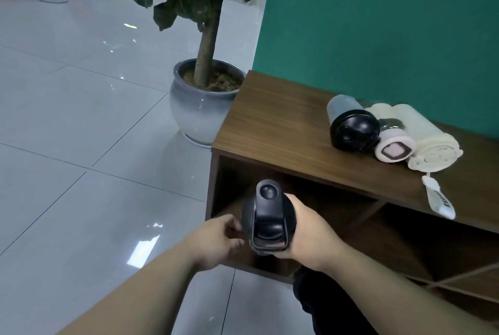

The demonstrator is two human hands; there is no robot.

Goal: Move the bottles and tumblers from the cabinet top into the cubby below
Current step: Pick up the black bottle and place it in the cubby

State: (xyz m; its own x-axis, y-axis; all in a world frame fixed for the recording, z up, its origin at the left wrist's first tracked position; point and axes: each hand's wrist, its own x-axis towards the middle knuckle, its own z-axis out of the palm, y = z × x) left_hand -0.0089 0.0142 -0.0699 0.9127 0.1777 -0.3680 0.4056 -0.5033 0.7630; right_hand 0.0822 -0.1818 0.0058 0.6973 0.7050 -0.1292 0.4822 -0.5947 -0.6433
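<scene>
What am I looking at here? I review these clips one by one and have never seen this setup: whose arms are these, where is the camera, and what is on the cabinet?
There is no robot. A person wears a camera on the head, looking forward and down, so the two bare arms are their own. The right hand grips a black bottle in front of the open cubby; the left hand touches its side. On the cabinet top lie a clear tumbler with a black lid, a pink tumbler, a rolled towel and a small white tube. A potted plant stands on the floor beside the cabinet.
</scene>
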